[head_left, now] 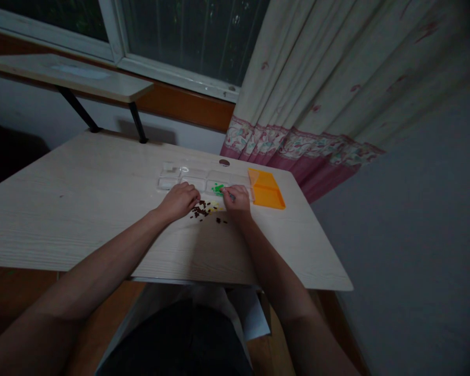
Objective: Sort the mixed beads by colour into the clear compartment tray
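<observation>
A clear plastic tray with several compartments (195, 183) lies on the pale wooden table. Small green pieces (218, 188) fill part of one compartment near my right hand (238, 199). The fingers of that hand are pinched together over the compartment's right side; whatever lies between them is too small to name. My left hand (180, 201) rests by the tray's near edge with its fingers curled, and their inner side is hidden. Just right of it, small dark brown pieces (201, 210) are scattered on the table, with small yellow pieces (214, 207) among them.
An orange tray (269, 190) adjoins the clear tray's right end. Behind the clear tray lies a dark oval thing (224, 163). A raised shelf (102, 79) on black legs stands at the back left. A curtain (297, 130) hangs behind the table's right side.
</observation>
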A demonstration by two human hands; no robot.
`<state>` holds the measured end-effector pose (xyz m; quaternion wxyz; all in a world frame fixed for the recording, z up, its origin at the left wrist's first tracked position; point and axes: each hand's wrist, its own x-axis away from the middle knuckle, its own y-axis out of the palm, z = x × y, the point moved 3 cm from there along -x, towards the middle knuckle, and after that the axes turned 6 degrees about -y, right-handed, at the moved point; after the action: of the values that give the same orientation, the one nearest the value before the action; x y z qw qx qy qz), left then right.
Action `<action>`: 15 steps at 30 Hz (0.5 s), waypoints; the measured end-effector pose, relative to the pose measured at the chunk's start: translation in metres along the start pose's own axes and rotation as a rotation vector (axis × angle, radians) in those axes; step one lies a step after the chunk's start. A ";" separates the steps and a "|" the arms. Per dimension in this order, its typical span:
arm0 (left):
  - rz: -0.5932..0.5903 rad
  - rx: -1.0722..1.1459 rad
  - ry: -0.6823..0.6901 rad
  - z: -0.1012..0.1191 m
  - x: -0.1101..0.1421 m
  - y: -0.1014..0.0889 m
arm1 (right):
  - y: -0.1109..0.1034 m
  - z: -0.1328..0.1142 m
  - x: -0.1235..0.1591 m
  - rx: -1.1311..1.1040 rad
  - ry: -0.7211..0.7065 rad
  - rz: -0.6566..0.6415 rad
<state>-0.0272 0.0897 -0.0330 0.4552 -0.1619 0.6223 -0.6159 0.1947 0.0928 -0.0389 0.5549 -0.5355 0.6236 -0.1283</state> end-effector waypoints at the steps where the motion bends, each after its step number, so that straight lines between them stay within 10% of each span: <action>1: 0.003 0.006 -0.008 -0.001 0.000 0.000 | 0.000 -0.001 0.000 -0.002 -0.001 -0.003; 15: 0.246 0.056 -0.258 -0.021 -0.005 -0.015 | -0.004 -0.007 -0.001 0.020 -0.049 -0.077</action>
<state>-0.0460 0.1036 -0.0215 0.6076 -0.1497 0.5564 -0.5467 0.1904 0.0889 -0.0331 0.5698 -0.5565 0.5876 -0.1428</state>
